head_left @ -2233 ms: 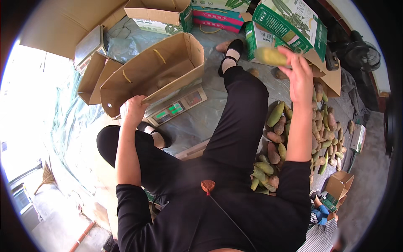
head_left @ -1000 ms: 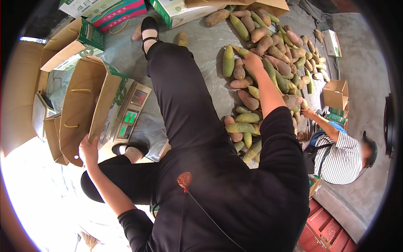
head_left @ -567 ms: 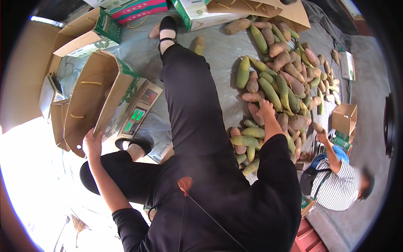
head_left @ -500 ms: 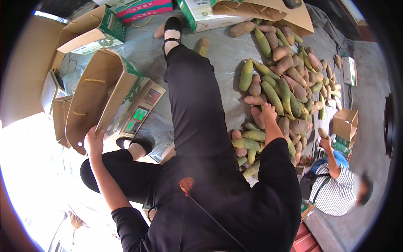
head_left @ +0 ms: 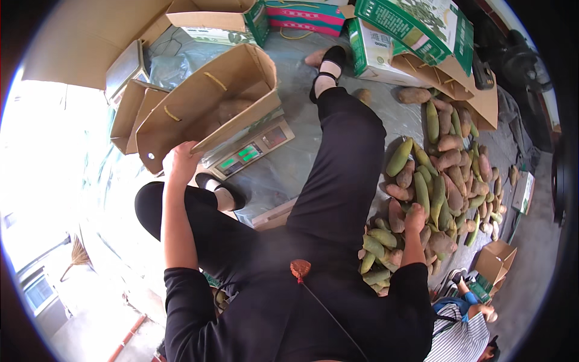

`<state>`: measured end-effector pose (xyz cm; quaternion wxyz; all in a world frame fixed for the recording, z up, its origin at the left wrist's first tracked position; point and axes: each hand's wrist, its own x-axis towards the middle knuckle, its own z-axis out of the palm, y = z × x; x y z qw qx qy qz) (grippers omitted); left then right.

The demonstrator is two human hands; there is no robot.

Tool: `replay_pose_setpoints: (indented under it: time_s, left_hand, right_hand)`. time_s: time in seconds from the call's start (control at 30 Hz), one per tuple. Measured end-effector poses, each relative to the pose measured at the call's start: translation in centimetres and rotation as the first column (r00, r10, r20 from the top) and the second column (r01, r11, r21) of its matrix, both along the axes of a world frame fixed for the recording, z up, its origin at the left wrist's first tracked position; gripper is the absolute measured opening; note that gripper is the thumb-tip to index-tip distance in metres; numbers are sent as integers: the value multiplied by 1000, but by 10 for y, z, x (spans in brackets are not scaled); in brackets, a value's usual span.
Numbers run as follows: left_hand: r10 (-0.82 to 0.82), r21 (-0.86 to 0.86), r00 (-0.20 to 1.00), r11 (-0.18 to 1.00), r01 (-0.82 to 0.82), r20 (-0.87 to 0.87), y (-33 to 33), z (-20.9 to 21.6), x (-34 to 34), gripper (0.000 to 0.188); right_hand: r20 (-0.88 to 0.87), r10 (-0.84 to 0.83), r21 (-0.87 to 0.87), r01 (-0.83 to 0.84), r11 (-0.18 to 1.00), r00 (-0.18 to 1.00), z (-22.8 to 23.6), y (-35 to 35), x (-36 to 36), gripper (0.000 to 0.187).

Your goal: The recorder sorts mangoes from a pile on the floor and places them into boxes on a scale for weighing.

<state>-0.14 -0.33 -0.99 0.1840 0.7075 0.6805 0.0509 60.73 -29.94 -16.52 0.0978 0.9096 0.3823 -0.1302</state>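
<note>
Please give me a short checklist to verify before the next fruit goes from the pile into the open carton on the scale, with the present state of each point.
1. Left hand grips the edge of the open carton: ok.
2. Carton sits on the scale: ok.
3. Carton has free room inside: ok, only a few fruits lie at the bottom.
4. Right hand rests on the pile of fruit: ok.
5. Right hand has closed on one fruit: cannot tell.
6. Scale display can be read: not ok, too small.
</note>
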Motion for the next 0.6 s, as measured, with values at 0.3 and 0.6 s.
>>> replay_pose_setpoints:
  time_s: [0.3,0.6]
  left_hand:
    - [27,-110,988,993,-44,-152,0,18,10,29]
    - [-22,-120,986,993,2,-164,1,17,5,28]
  right_hand:
    - [-420,18,674,299,676,907,89,114,-13,38]
    - [-526,730,826,466,317,437,258,285,-145,41]
